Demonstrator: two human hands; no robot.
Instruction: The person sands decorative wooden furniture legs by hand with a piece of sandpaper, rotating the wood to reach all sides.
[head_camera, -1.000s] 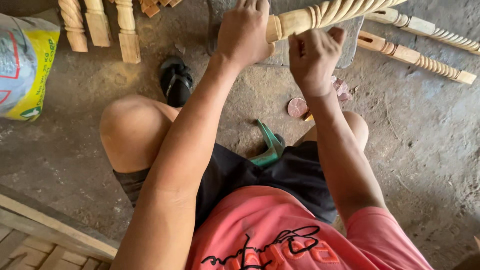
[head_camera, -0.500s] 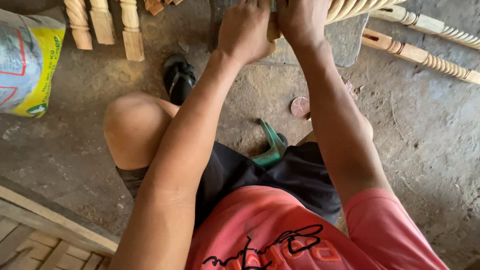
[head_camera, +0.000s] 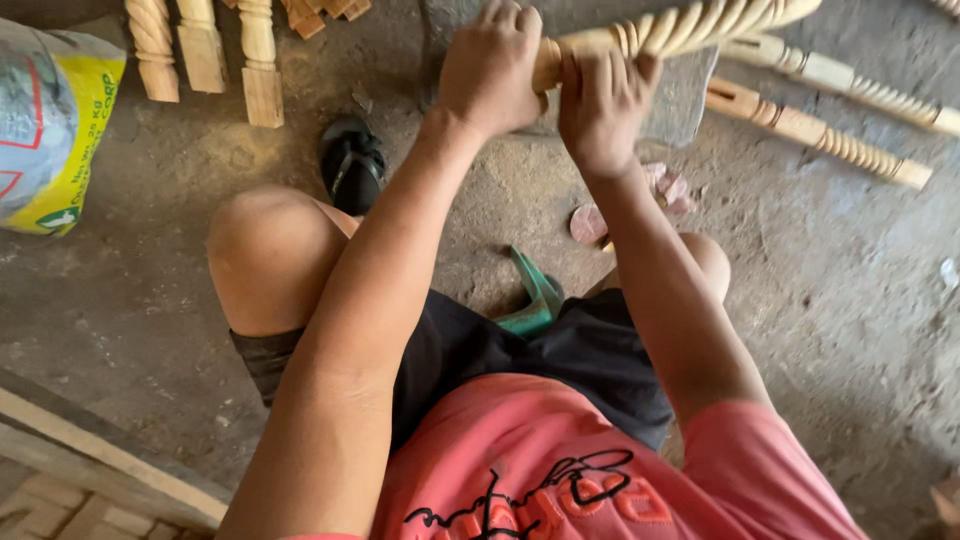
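At the far left a printed grey and yellow sack (head_camera: 52, 125) lies on the dusty concrete floor (head_camera: 860, 330), and wooden planks (head_camera: 100, 460) cross the lower left corner. Along the top edge lie three finished twisted wooden spindles (head_camera: 205, 50) side by side, with a black sandal (head_camera: 351, 163) just below them beside the seated person's bare knee. Next comes the left hand (head_camera: 490, 70), clenched around the plain end of a rope-twist wooden spindle (head_camera: 680, 25), and touching it the right hand (head_camera: 603, 110), also wrapped tight on the same end, so the piece is gripped in both fists and slants up to the right above a grey stone block (head_camera: 680, 95). A green plastic tool handle (head_camera: 533, 297) sticks out from between the thighs. Further right two more twisted spindles (head_camera: 815, 125) lie on the floor. Judging by the cleanly cut twist, the carving looks done; whether smoothing remains cannot be told.
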